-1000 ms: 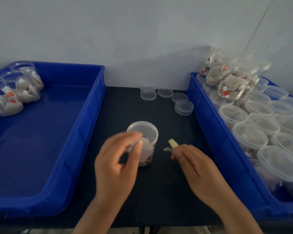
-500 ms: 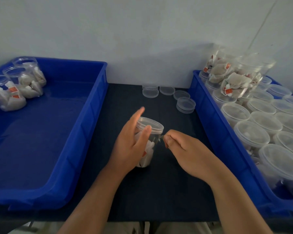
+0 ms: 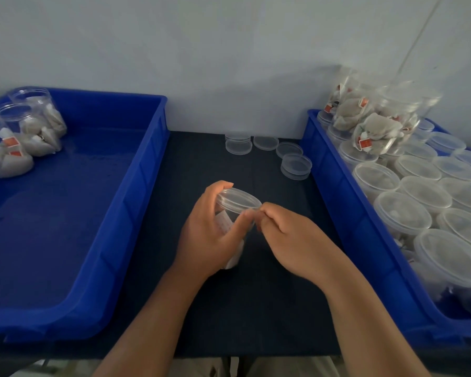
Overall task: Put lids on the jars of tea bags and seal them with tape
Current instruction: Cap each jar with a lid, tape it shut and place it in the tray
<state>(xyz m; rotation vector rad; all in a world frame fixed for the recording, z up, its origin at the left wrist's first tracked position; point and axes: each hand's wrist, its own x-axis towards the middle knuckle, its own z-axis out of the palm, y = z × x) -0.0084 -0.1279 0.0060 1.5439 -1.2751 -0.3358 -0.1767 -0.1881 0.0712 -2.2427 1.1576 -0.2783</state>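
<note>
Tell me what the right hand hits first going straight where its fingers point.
The lid rim of the jar gripped by the left hand; fingertips of the right hand seem to touch it, depth unclear.

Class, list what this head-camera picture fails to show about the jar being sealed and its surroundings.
Head view: any tape is hidden under the curled fingers of the right hand at the lid rim.
The jar has its lower part and contents covered by the left hand.
The right bin is cut off by the frame's edge.
Print on the tea-bag tag is too small.
</note>
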